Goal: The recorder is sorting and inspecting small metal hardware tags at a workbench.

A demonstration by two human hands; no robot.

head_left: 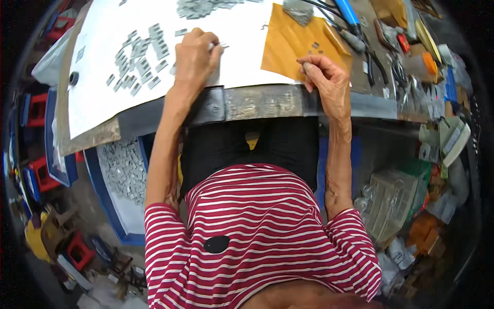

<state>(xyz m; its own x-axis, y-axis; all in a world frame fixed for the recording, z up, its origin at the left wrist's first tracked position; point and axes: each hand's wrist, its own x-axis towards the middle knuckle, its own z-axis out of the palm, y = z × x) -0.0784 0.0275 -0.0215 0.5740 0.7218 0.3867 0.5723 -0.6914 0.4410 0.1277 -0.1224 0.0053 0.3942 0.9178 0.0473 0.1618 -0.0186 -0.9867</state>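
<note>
In the head view, the left hand (193, 61) is over the white paper sheet (244, 56) near the surface's (262, 103) front edge, fingers curled together; I cannot tell whether they grasp anything. Small grey rectangular pieces (159, 45) lie scattered toward the surface's left edge. The right hand (330, 81), thumb and forefinger pinched, is over the orange-yellow sheet (280, 44) by the front edge; its grasp is unclear. Tiny dark-grey chips (315, 45) lie beyond its fingers.

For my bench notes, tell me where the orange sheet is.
In the head view, the orange sheet lies on the table right of centre, by the right hand.
</note>
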